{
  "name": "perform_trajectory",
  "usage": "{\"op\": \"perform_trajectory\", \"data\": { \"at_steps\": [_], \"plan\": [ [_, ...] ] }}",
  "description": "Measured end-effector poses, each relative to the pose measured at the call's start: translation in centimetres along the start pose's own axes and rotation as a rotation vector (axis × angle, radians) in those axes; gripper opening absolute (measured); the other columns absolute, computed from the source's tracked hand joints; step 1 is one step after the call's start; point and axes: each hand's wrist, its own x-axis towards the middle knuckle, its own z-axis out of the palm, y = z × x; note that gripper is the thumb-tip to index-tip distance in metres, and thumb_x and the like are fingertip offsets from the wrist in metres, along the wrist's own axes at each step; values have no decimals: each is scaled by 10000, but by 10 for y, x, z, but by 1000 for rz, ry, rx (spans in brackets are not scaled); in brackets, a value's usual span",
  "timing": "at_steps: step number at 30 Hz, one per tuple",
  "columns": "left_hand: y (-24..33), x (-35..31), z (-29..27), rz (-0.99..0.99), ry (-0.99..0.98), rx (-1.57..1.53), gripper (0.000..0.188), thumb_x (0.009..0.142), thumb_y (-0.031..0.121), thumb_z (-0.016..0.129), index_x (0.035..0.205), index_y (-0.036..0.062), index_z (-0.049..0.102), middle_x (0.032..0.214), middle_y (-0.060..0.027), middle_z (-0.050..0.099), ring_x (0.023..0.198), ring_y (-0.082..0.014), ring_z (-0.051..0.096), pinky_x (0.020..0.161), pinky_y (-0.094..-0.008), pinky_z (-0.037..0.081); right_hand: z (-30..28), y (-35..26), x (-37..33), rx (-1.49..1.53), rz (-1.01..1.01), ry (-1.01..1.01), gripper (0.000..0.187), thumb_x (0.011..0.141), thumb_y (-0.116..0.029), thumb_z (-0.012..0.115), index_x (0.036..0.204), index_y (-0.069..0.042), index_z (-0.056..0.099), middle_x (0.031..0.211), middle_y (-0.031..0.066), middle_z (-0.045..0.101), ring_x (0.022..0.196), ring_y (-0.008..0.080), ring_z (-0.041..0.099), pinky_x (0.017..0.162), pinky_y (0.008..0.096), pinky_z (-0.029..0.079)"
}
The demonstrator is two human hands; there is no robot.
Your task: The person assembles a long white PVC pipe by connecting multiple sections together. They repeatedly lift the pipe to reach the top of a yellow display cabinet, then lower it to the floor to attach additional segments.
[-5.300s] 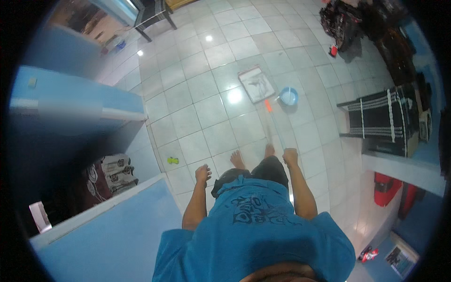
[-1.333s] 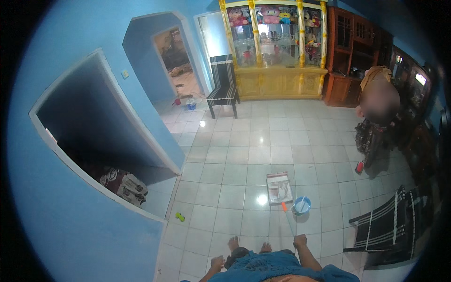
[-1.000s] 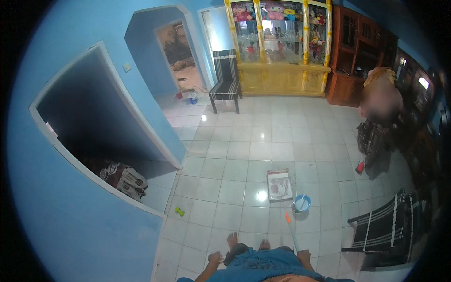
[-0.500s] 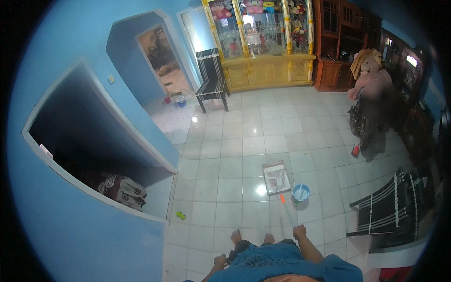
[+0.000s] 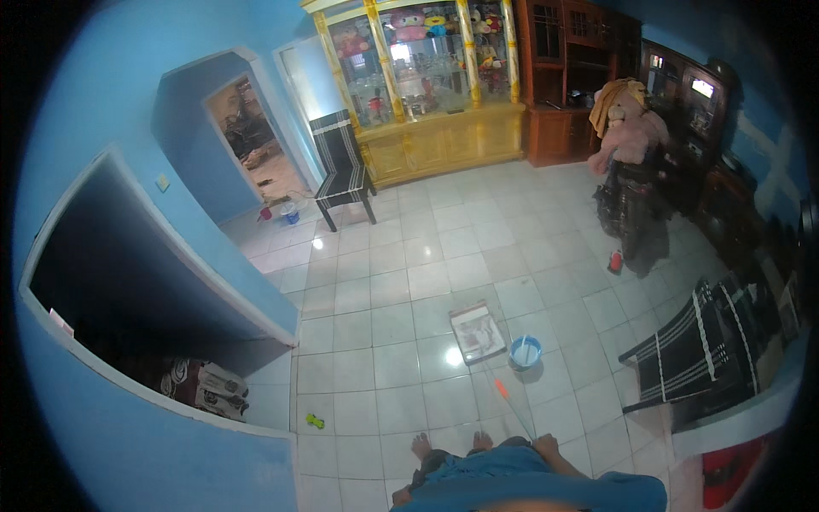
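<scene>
My right hand [image 5: 546, 445] is closed around the lower end of a long thin pole with an orange section [image 5: 502, 390]. Its far end points at a shallow paint tray [image 5: 463, 317] smeared with white on the floor; whether it touches the tray I cannot tell. Just right of the tray stands a blue bucket [image 5: 525, 363] with a pale stick-like handle in it. My left hand [image 5: 401, 496] hangs low beside my blue shirt, its fingers mostly hidden.
A green toy [image 5: 316, 421] lies on the tiles near the left doorway. Black striped chairs stand at the right [image 5: 691, 354] and by the yellow display cabinet [image 5: 444, 141]. A covered motorbike with a pink plush toy [image 5: 631, 136] is at the far right.
The whole view has swung, so the room sits farther left in the picture. My left hand shows less, near the lower edge. My right hand keeps its grip on the pole.
</scene>
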Motion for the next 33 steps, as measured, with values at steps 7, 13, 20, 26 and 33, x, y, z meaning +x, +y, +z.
{"op": "perform_trajectory", "data": {
  "at_steps": [7,13,20,26,33],
  "plan": [
    [-5,14,-11,103,-8,30,450,910,441,695,1221,118,660,904,-84,712,901,-350,719,763,-497,572,-14,-72,28,102,49,117,431,930,-300,586,926,115,703,1024,316,717,983,422,724,855,474,593],
    [-25,24,-10,-165,-9,-425,360,928,344,662,1194,102,653,889,-108,706,878,-329,713,737,-439,568,-22,-29,-22,227,14,42,480,898,-376,633,897,94,728,857,270,734,809,408,737,807,479,587],
    [0,0,-2,-86,-178,77,255,967,259,638,1155,87,648,1057,-153,687,946,-291,665,805,-473,523,-15,31,-74,213,3,112,588,918,-493,643,1124,49,745,1016,281,739,1008,433,715,922,476,559],
    [7,9,-23,102,-19,-186,397,970,410,565,1158,84,694,1039,-197,731,943,-386,685,830,-459,515,-6,45,-109,284,42,216,512,933,-465,684,1037,30,756,919,267,744,886,398,733,796,456,570],
    [41,40,-40,-485,11,-869,333,978,307,649,1079,-5,705,955,-134,726,824,-245,681,707,-413,536,1,72,-124,376,51,261,479,939,-440,710,910,38,728,796,233,708,758,364,696,712,452,531]
  ]
}}
